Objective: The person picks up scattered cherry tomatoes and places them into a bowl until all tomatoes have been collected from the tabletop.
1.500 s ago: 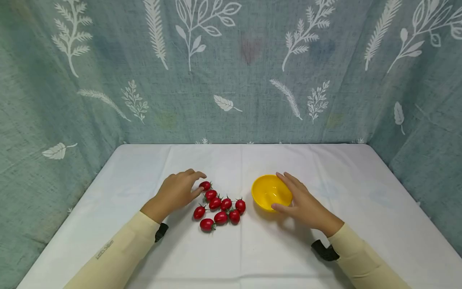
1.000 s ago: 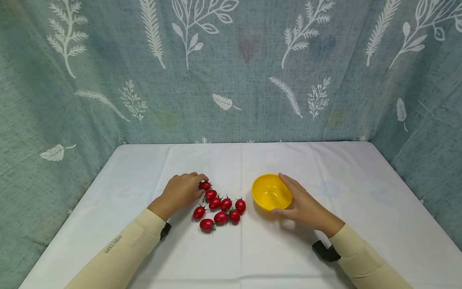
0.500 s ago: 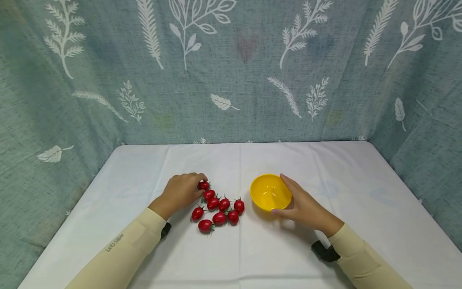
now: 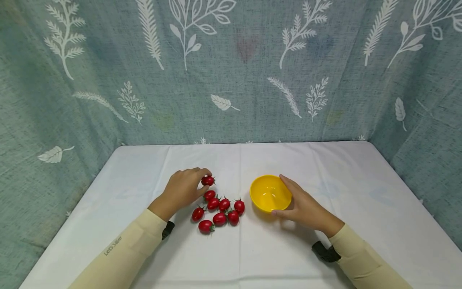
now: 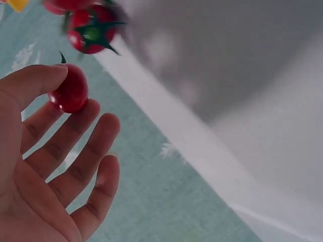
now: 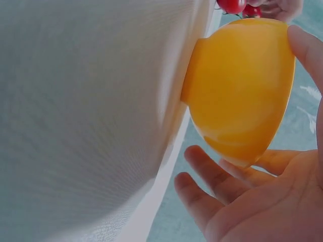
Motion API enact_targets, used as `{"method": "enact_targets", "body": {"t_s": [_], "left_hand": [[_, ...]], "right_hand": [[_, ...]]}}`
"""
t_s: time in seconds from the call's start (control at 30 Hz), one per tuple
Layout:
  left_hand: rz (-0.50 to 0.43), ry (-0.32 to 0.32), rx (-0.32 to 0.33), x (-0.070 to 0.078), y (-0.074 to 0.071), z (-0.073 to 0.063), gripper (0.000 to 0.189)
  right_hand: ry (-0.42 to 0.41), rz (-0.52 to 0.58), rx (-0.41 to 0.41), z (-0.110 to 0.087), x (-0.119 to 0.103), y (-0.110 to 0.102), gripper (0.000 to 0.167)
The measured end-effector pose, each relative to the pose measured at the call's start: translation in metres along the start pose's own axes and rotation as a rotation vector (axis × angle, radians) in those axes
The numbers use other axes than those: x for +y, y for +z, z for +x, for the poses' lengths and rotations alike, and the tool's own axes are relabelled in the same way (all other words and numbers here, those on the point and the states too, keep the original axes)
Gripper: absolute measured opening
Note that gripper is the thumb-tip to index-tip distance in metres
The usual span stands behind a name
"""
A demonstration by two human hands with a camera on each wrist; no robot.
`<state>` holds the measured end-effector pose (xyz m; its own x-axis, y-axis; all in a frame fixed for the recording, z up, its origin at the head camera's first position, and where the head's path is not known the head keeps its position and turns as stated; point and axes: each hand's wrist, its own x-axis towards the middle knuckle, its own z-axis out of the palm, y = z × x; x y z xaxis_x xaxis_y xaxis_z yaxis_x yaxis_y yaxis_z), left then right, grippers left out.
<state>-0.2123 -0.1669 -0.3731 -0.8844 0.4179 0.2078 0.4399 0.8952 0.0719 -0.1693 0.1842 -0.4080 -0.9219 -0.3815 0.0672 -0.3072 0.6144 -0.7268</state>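
Note:
My left hand [image 4: 183,188] pinches a small red cherry tomato [image 4: 207,180] between thumb and fingers, just above the far end of a loose group. In the left wrist view that cherry tomato [image 5: 72,89] sits between the thumb tip and the fingertips, its stem end up. Several other cherry tomatoes [image 4: 219,218] with green stems lie on the white cloth beside the hand. To their right stands a yellow bowl [image 4: 265,192], its inside bare. My right hand [image 4: 306,204] holds the bowl's right side, thumb at the near rim and fingers at the far side.
A white cloth [image 4: 202,261] covers the table. Patterned blue-green curtains [image 4: 231,80] hang behind it and along both sides. A strip of cloth lies between the cherry tomatoes and the bowl.
My left hand closed on the farthest cherry tomato, then raised it slightly away from the others. My right hand's fingers settled against the bowl, which stays about where it was.

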Motion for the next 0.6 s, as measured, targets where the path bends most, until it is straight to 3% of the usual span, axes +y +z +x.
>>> {"method": "enact_targets", "body": {"t_s": [0.33,0.47,0.6], "left_hand": [[0.003,0.048,0.059,0.03,-0.012,0.002,0.04],[0.003,0.073,0.057,0.044,-0.016,0.007,0.039],[-0.005,0.13,0.098,0.057,-0.019,0.015,0.036]], "right_hand": [[-0.008,0.007,-0.02,-0.001,-0.002,0.002,0.11],[-0.006,0.004,-0.03,-0.002,-0.003,0.003,0.109],[-0.021,0.0,-0.034,-0.002,-0.004,0.003,0.108]]}}
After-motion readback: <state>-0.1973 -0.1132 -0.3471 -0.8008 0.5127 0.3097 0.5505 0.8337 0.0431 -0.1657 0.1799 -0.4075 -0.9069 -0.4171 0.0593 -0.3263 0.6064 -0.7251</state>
